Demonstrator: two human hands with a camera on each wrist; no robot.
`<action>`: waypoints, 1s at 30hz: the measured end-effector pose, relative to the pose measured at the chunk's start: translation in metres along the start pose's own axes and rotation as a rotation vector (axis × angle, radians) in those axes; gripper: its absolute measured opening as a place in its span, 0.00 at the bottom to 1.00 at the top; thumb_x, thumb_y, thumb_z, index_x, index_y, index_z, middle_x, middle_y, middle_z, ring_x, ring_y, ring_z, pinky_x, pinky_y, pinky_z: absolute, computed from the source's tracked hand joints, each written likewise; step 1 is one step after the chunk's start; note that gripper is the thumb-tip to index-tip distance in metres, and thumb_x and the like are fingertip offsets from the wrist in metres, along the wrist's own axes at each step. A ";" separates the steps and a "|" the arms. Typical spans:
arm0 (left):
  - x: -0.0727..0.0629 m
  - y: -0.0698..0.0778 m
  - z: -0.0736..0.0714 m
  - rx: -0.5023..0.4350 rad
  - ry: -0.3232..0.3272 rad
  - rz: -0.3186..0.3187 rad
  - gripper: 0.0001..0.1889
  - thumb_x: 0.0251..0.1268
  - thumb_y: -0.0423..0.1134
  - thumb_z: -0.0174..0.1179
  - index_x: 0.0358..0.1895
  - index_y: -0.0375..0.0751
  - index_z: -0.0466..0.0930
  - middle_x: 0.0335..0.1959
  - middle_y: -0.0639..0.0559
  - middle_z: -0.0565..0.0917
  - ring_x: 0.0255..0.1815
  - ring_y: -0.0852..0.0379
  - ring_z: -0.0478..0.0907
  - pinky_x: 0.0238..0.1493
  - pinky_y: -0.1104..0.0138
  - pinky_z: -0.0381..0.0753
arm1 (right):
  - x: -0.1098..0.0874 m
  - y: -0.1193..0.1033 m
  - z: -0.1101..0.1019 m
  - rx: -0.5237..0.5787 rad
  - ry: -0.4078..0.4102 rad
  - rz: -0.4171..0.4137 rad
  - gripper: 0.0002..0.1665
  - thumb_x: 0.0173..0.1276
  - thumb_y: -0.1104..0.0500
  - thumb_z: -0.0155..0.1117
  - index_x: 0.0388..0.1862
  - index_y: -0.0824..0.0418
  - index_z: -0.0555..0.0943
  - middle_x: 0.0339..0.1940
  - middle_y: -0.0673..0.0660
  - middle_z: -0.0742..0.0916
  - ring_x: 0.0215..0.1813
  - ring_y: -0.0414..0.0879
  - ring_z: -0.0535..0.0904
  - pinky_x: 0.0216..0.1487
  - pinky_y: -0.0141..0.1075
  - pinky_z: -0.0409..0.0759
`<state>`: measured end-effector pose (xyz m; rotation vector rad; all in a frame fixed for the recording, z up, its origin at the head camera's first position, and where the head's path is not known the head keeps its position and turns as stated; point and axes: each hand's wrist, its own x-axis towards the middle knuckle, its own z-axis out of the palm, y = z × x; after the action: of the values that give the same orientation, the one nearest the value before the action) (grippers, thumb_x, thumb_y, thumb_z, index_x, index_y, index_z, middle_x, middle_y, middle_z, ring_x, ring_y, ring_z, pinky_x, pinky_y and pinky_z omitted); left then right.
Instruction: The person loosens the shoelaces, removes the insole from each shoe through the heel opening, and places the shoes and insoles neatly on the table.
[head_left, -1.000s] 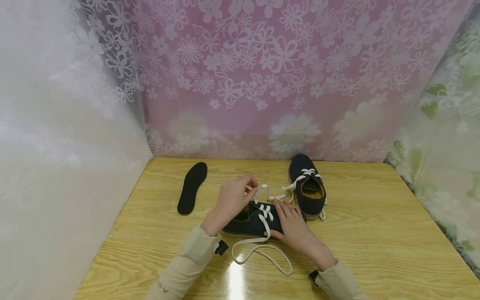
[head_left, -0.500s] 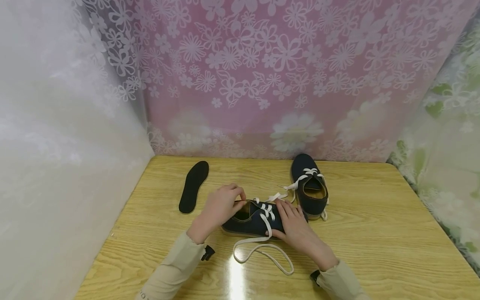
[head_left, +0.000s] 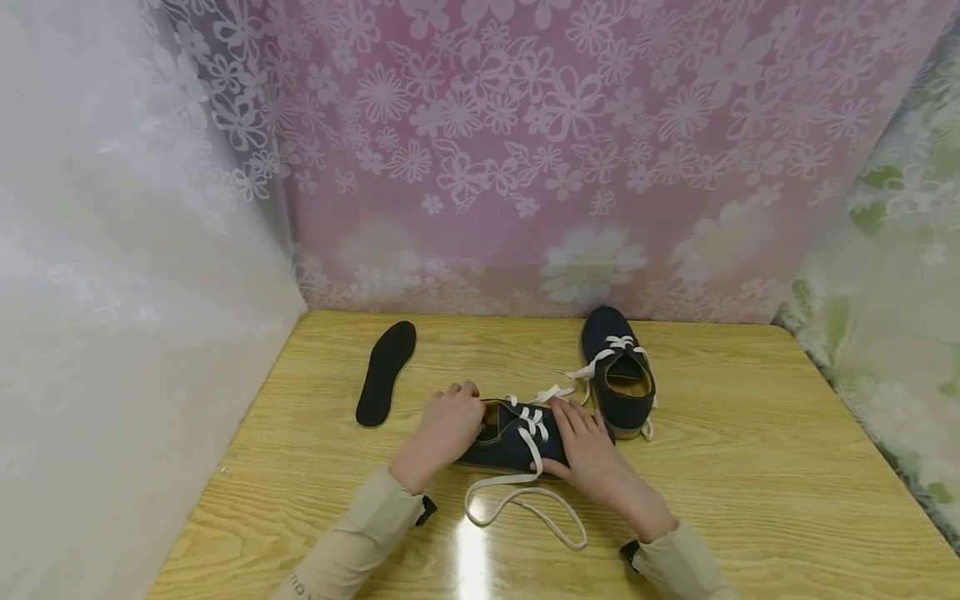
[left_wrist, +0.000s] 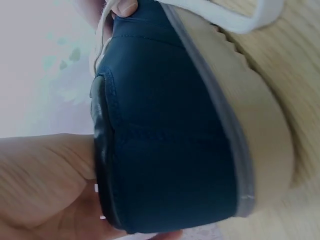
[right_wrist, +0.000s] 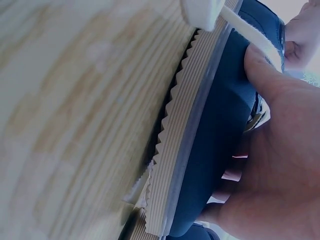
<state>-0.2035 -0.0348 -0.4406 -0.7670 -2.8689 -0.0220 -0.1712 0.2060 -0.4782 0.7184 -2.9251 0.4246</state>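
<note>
A navy canvas shoe (head_left: 506, 456) with white laces lies on its sole, its toe pointing right. At the heel, my left hand (head_left: 447, 423) grips the collar. The left wrist view shows the thumb reaching into the opening of the shoe (left_wrist: 170, 135), with fingers partly hidden behind the heel. Over the toe end, my right hand (head_left: 592, 454) holds the shoe; its thumb presses the near side of the upper, as the right wrist view of the shoe (right_wrist: 215, 120) shows. One loose shoelace (head_left: 498, 481) loops onto the table in front.
A matching navy shoe (head_left: 596, 329) stands behind right, toe away, close to the held shoe. A black insole (head_left: 386, 375) lies at the back left of the wooden table (head_left: 750, 467). Floral curtains (head_left: 465, 167) hang behind and at the sides.
My left hand has let go of the far shoelace, which dropped beside the shoe. It moved back left and down to the heel, and grips there. The right hand stayed put.
</note>
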 end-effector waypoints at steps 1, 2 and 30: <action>0.001 0.001 0.000 0.021 -0.010 -0.003 0.07 0.64 0.45 0.72 0.35 0.46 0.91 0.47 0.48 0.84 0.41 0.51 0.83 0.31 0.61 0.83 | 0.000 0.000 0.000 -0.001 -0.003 -0.001 0.53 0.65 0.45 0.73 0.77 0.72 0.62 0.74 0.72 0.70 0.75 0.70 0.64 0.69 0.70 0.61; 0.001 0.002 -0.001 0.033 -0.023 -0.008 0.07 0.64 0.44 0.72 0.35 0.44 0.91 0.46 0.48 0.84 0.40 0.51 0.83 0.30 0.61 0.82 | 0.000 0.000 0.000 -0.001 -0.006 -0.002 0.52 0.65 0.46 0.73 0.77 0.72 0.62 0.74 0.71 0.70 0.75 0.70 0.64 0.69 0.70 0.61; 0.002 0.012 -0.009 0.140 0.166 0.084 0.08 0.65 0.31 0.68 0.29 0.47 0.90 0.30 0.51 0.83 0.30 0.55 0.71 0.33 0.68 0.72 | -0.001 -0.001 0.001 -0.020 0.012 0.002 0.51 0.65 0.48 0.74 0.76 0.72 0.63 0.73 0.71 0.71 0.74 0.69 0.65 0.68 0.69 0.63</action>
<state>-0.1980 -0.0241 -0.4322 -0.8163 -2.6473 0.1186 -0.1700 0.2055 -0.4792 0.7088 -2.9148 0.3979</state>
